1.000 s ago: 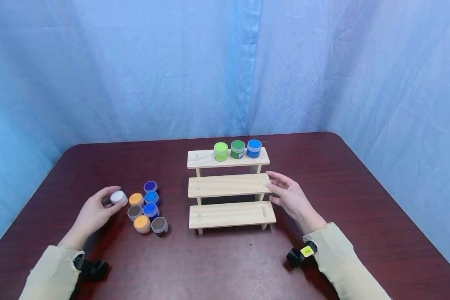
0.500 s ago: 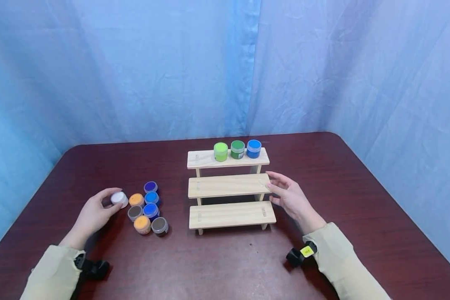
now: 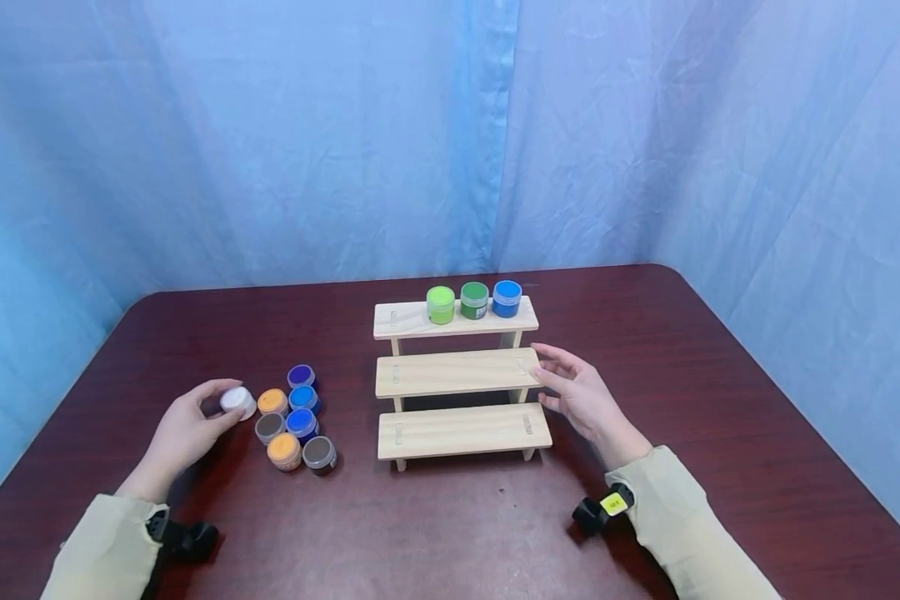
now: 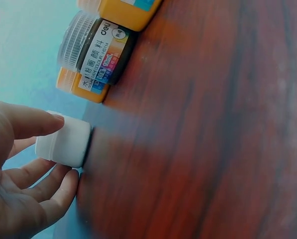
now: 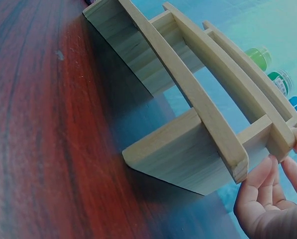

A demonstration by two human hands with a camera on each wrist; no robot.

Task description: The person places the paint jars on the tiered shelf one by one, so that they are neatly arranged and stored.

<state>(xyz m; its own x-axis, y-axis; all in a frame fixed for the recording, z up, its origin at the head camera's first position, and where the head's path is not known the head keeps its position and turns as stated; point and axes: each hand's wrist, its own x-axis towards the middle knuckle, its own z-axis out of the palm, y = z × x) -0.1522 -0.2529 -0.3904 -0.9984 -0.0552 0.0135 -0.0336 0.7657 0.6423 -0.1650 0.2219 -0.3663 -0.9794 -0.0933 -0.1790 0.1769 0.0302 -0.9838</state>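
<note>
My left hand (image 3: 187, 427) pinches a small white paint jar (image 3: 237, 403) at the left of the table, thumb on one side and fingers on the other. In the left wrist view the white jar (image 4: 72, 142) stands at the tabletop, between thumb and fingertips. My right hand (image 3: 585, 407) grips the right end of the middle board of a three-tier wooden stand (image 3: 457, 372). In the right wrist view the thumb and curled fingers of that hand (image 5: 270, 211) meet at the board's end, beside the stand's side panel (image 5: 173, 157).
Right of the white jar, several paint jars stand close together, including orange (image 3: 284, 451), brown (image 3: 319, 454) and blue (image 3: 302, 423) ones. Light green (image 3: 441, 306), dark green (image 3: 474, 301) and blue jars (image 3: 507, 299) stand on the top tier. A blue curtain (image 3: 330, 150) hangs behind the table.
</note>
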